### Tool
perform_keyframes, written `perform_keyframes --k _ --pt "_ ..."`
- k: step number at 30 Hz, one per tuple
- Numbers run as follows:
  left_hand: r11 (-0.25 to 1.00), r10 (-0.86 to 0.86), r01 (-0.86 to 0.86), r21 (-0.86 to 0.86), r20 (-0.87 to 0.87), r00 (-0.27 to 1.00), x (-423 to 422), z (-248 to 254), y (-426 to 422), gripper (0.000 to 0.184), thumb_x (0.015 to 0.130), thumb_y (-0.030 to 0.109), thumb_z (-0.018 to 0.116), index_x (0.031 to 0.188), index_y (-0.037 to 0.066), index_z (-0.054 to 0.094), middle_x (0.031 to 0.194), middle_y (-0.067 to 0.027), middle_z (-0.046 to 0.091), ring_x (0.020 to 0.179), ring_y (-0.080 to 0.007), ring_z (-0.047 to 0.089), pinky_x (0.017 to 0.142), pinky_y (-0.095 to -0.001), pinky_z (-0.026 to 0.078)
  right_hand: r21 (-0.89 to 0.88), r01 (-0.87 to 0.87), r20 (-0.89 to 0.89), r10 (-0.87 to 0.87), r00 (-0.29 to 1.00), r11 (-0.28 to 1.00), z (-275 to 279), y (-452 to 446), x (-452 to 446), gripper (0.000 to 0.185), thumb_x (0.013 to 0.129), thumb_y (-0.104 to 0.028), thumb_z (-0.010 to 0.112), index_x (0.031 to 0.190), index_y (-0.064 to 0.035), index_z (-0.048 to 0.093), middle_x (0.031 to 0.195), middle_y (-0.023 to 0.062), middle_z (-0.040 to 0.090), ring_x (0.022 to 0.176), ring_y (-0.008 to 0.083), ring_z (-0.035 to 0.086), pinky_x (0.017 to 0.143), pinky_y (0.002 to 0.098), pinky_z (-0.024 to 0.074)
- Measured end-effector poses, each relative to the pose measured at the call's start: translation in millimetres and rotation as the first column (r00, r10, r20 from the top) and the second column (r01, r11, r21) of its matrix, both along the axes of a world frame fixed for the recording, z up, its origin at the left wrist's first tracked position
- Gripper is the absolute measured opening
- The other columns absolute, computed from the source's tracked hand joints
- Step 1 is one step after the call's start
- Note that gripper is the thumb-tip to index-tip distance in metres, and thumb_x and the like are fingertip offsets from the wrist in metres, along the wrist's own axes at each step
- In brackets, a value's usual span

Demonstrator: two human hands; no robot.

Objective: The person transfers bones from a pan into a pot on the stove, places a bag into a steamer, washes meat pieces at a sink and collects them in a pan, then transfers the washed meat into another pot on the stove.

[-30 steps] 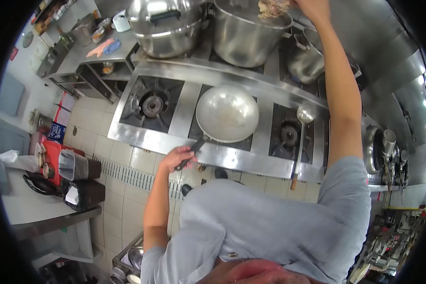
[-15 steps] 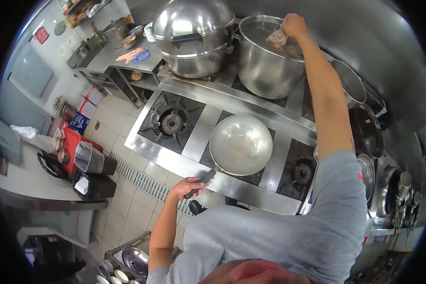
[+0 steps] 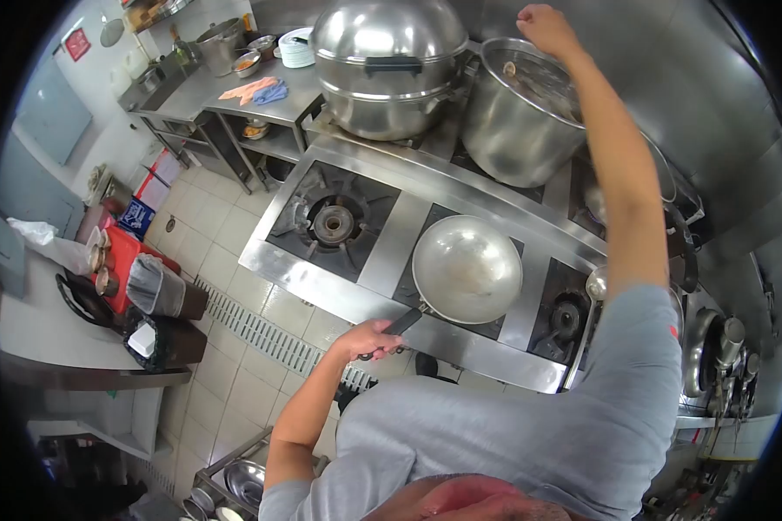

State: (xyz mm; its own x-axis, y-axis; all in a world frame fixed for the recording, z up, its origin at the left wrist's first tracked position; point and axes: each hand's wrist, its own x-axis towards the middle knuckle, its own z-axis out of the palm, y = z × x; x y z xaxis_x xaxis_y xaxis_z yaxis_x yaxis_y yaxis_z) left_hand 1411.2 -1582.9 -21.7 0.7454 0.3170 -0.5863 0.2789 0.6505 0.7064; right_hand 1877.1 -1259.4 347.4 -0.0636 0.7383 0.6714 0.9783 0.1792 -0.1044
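Note:
My left hand (image 3: 370, 339) is wrapped round the black handle (image 3: 403, 322) of a pan. The round metal pan (image 3: 467, 270) rests on the middle burner, and its inside shows no food. My right hand (image 3: 545, 29) is raised with curled fingers above the back rim of the tall steel pot (image 3: 520, 130). Whether anything is inside that hand is too small to tell. Dark liquid fills the pot, and a small pale piece (image 3: 509, 69) shows at its surface.
A domed steamer (image 3: 387, 87) stands left of the tall pot. The left burner (image 3: 333, 224) is bare. A ladle (image 3: 596, 285) lies across the right burner. Orange and blue cloths (image 3: 270, 92) lie on the side table. Bins (image 3: 167, 286) stand at the left.
The pale, lumpy piece that hung from my right hand over the pot is no longer in view there; that hand has risen toward the pot's back. My left hand still holds the pan handle.

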Motion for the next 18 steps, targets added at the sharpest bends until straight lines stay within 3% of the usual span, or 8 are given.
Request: perform_keyframes --k 2,3,4,6,9,13,18 --pt "0.998 -0.047 0.046 0.036 0.024 0.999 -21.3 -4.6 9.2 0.019 0.093 0.018 0.07 0.099 0.005 0.058 0.068 0.0016 0.051 0.049 -0.005 0.045 0.045 -0.0238 0.035 -0.105 -0.09 0.11 0.102 0.989 0.99 37.0 -51.5 -49.6 0.035 0.091 -0.03 0.063 0.114 -0.0036 0.069 0.111 0.0158 0.072 0.104 0.0318 0.069 0.092 0.0405 0.053" --pt "0.997 -0.023 0.022 0.067 0.008 1.0 -34.8 -2.2 9.5 0.018 0.093 0.018 0.069 0.097 0.006 0.056 0.069 0.0017 0.053 0.052 -0.0048 0.045 0.046 -0.024 0.035 -0.076 -0.152 0.097 0.159 0.982 0.985 46.5 -90.6 -92.2 0.03 0.093 -0.025 0.062 0.113 -0.0036 0.069 0.104 0.0149 0.073 0.097 0.0315 0.069 0.087 0.0407 0.0534" --pt "0.985 -0.087 0.084 0.153 0.014 0.996 -51.5 -6.6 15.0 0.018 0.094 0.02 0.068 0.094 0.007 0.057 0.069 0.0024 0.053 0.053 -0.0045 0.046 0.047 -0.0239 0.035 -0.091 -0.127 0.14 0.139 0.98 0.988 52.0 -120.5 -125.0 0.034 0.094 -0.029 0.063 0.118 -0.0048 0.066 0.104 0.0115 0.072 0.095 0.027 0.069 0.086 0.0381 0.0524" --pt "0.983 -0.094 0.077 0.164 0.095 0.991 -89.6 10.8 19.6 0.02 0.094 0.023 0.067 0.084 0.01 0.056 0.067 0.0041 0.052 0.052 -0.0043 0.045 0.048 -0.0222 0.036 -0.132 -0.134 0.161 0.155 0.975 0.982 58.0 -177.2 -194.8 0.029 0.094 -0.024 0.063 0.114 -0.0039 0.066 0.099 0.0132 0.072 0.092 0.0267 0.069 0.085 0.0364 0.0524" --pt "0.999 -0.047 0.042 0.03 0.199 0.979 -155.9 23.2 26.6 0.021 0.094 0.023 0.067 0.083 0.01 0.055 0.067 0.0047 0.051 0.052 -0.0038 0.045 0.048 -0.0216 0.036 -0.23 -0.177 -0.006 0.181 0.984 0.957 53.8 -241.4 -286.6 0.022 0.092 -0.014 0.064 0.107 0.001 0.067 0.084 0.0093 0.067 0.077 0.0106 0.063 0.074 0.0267 0.0504" --pt "0.998 0.021 -0.036 0.053 0.261 0.965 -251.2 57.5 38.7 0.016 0.096 0.019 0.064 0.09 0.008 0.054 0.07 0.0041 0.049 0.05 -0.0028 0.042 0.047 -0.0203 0.034 -0.241 -0.265 -0.206 0.218 0.954 0.934 16.9 -276.0 -378.1 0.02 0.088 -0.009 0.067 0.105 0.0026 0.068 0.088 0.0072 0.071 0.074 0.0121 0.063 0.072 0.0268 0.0505" --pt "0.979 0.203 -0.192 -0.07 0.229 0.952 -377.6 83.6 77.5 0.017 0.097 0.019 0.064 0.093 0.006 0.053 0.07 0.0028 0.049 0.05 -0.0029 0.042 0.046 -0.0199 0.034 -0.377 -0.305 -0.452 0.113 0.885 0.875 -53.1 -246.6 -429.5 0.02 0.086 -0.005 0.068 0.104 0.0036 0.068 0.091 0.0069 0.072 0.077 0.0103 0.063 0.075 0.0263 0.0507"
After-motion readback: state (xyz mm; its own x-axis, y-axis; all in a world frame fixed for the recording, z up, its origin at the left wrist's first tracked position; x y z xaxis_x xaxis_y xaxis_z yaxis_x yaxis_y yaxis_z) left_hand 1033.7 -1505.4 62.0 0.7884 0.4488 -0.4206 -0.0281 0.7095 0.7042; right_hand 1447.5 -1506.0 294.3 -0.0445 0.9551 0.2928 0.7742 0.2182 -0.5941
